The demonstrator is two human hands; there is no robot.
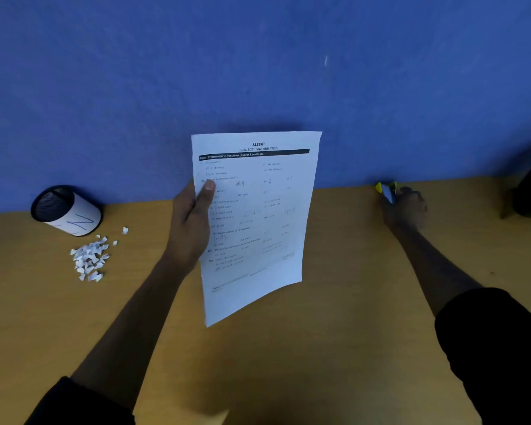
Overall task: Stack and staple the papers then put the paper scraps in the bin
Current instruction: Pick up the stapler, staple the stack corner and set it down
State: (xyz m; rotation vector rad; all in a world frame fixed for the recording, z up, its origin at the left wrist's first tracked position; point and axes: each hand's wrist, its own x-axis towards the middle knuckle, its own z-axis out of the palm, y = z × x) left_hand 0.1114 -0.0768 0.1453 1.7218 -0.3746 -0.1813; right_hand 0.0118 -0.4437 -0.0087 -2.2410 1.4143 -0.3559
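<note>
Papers (258,216), printed sheets, light and limp, pinched at their left edge by the left hand (190,222) above the worktop (334,348), best gripped near a corner for stapling; right hand (406,210) closed on yellow stapler (386,190); scraps (89,259) beside bin (65,210).

White papers (258,216) printed in black text, black header bar. Black mesh bin (65,210), white label wrap with blue scribble. White paper scraps (89,259). Stapler (387,191) yellow and blue. Tan desk (334,348), blue wall (258,56), black sleeves (497,342).
</note>
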